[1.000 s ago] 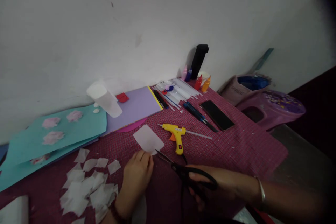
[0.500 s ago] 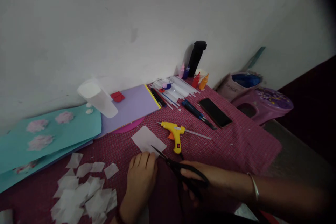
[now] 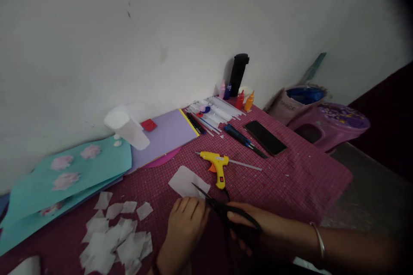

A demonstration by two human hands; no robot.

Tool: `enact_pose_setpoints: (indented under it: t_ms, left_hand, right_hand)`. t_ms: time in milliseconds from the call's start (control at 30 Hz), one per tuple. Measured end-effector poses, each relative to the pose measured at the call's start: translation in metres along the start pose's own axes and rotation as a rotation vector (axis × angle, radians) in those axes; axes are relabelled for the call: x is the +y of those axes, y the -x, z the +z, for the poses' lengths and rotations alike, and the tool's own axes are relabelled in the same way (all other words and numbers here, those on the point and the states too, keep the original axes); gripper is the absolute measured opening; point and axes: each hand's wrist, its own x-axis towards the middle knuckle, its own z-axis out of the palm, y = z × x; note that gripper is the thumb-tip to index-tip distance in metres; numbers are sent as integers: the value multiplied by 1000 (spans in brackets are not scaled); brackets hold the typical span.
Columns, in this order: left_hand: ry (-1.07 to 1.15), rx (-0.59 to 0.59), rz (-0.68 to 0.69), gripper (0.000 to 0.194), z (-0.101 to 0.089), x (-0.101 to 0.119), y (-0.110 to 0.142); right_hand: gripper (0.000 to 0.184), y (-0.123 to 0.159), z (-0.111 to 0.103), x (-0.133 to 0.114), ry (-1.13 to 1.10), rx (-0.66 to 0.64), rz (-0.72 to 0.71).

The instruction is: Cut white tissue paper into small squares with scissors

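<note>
My left hand is closed, its fingers curled over the near edge of a white sheet of thin paper. The thumb and fingertips are hidden from view. In my right hand is a pair of black scissors, its fingers through the handles. The blades point forward and left across the right part of the paper, and they look almost closed. Left of my left hand lies a loose pile of small cut white paper squares. A yellow glue gun with a glue stick in it rests just beyond the scissors.
Turquoise card with pink tufts and a lilac sheet lie at the back left under a white cup-like object. Farther right are a blue cutter, a phone, glue sticks and small paint bottles.
The view has turned slightly left. The paper, my left hand and the scissors sit a little closer to me relative to the glue gun. Both hands keep their hold.
</note>
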Motion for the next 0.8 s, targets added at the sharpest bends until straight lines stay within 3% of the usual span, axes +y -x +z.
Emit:
enact_pose_setpoints:
  t_ms: [133, 233, 333, 433, 567, 700, 800]
  left_hand:
    - [24, -7, -178, 19, -34, -12, 0]
    - [124, -144, -460, 18, -62, -16, 19]
    - [192, -282, -689, 17, -78, -4, 52]
    - [218, -336, -856, 25, -74, 14, 82]
    - [367, -128, -1003, 37, -47, 27, 95]
    - [568, 24, -965, 27, -25, 34, 86]
    - [746, 119, -915, 21, -31, 25, 83]
  right_hand:
    - [54, 10, -10, 6, -52, -65, 45]
    - [51, 21, -17, 11, -52, -110, 119]
    - [49, 29, -24, 18, -9, -146, 155]
    - [45, 33, -27, 25, 39, -159, 113]
    - [39, 39, -24, 32, 102, -193, 53]
    - [37, 42, -18, 40, 185, -242, -37]
    - [39, 33, -4, 37, 223, -319, -205]
